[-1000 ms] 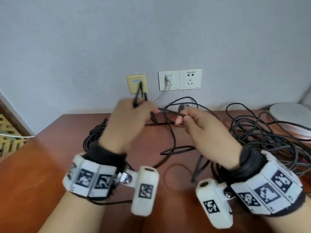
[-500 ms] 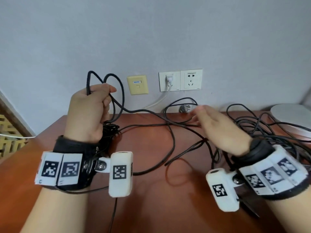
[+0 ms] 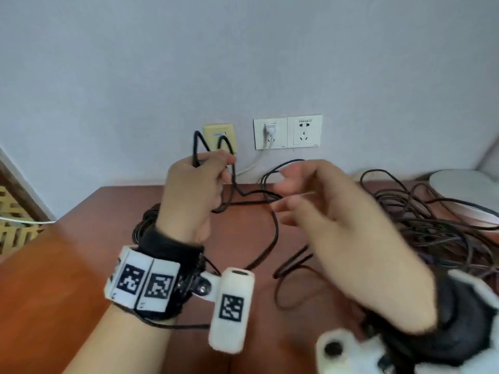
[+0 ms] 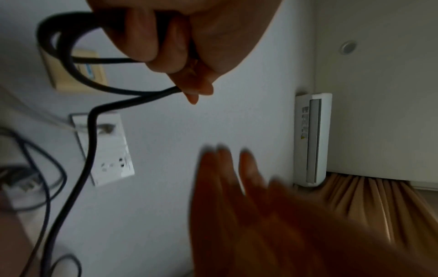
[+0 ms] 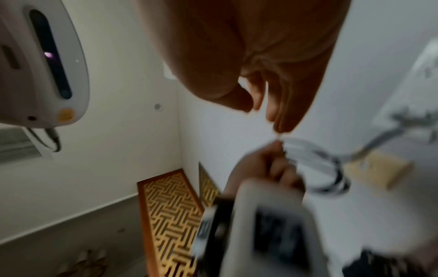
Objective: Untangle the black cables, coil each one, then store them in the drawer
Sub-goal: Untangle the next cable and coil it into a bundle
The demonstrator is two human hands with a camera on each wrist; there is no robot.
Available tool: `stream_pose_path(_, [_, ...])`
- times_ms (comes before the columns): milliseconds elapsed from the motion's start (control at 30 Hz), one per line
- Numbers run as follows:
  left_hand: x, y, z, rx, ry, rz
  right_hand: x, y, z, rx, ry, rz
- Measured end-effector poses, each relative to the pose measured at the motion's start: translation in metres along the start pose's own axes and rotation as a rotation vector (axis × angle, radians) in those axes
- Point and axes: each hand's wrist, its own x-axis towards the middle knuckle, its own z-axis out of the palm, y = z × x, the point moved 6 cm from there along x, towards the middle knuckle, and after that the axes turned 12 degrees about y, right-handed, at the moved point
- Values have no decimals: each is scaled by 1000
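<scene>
Head view: left hand [image 3: 189, 195] raised above the surface [image 3: 67, 279], grip curled round loops of black cable [image 3: 272, 233]; two loops standing up above the fist, remainder trailing down across the wood. Right hand [image 3: 337, 225] beside it, blurred, fingers spread and loose, pinching nothing visible. Tangled cable pile [image 3: 432, 228] lying on the right of the surface, next to a white round object [image 3: 467, 190]; second dark bundle [image 3: 143, 228] behind the left wrist. Wall sockets [image 3: 287, 132] above the far edge, white plug inserted in the left one. Left wrist view: grip closed, fingers [image 4: 151, 37] wrapped round the black cable [image 4: 78, 78], looped beside the fist and hanging downward; right hand [image 4: 237, 187] below, blurred, fingers straight. Right wrist view: right hand [image 5: 272, 75] with fingers relaxed, tips close together, holding nothing; left hand [image 5: 267, 168] below, blurred, gripping the cable loops [image 5: 331, 168].
</scene>
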Motion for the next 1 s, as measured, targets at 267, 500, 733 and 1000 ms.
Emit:
stream_pose_path(267, [-23, -7, 30, -143, -290, -170, -5, 39, 36, -305, 83, -186])
stream_pose_path(500, [-26, -10, 34, -136, -427, -193, 11, 54, 34, -492, -22, -249])
stream_pose_path(733, [-20, -13, 33, -216, -390, -186, 2, 48, 44, -447, -171, -378])
stream_pose_path(1000, [-31, -18, 43, -94, -479, -39, 22, 47, 19, -3, 55, -92])
